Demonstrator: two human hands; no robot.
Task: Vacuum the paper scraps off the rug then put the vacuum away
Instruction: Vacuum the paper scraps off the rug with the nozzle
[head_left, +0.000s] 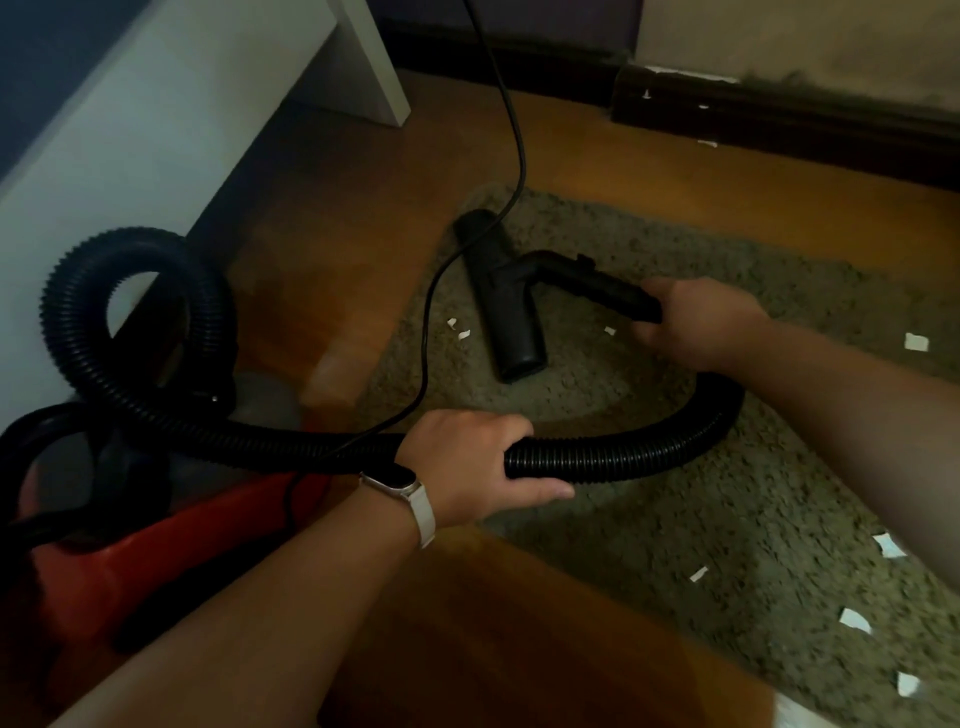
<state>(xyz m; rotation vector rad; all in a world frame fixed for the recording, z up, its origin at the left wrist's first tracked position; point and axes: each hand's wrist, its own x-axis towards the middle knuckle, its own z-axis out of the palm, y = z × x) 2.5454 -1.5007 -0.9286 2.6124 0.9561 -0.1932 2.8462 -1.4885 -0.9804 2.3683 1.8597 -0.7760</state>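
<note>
A red vacuum body (104, 566) sits at the lower left on the wooden floor. Its black ribbed hose (649, 452) loops up on the left and curves across to the right. My left hand (467, 467), with a watch on the wrist, grips the hose near the middle. My right hand (696, 322) grips the black handle tube behind the nozzle head (504, 296), which lies flat on the grey-green rug (675, 519). Several white paper scraps (916, 342) lie scattered on the rug, some right beside the nozzle (464, 334).
A black power cord (511, 130) runs from the top down across the nozzle to the vacuum. A white furniture panel and leg (156, 130) stand at the upper left. Dark skirting board (779, 119) lines the far wall, with small scraps by it.
</note>
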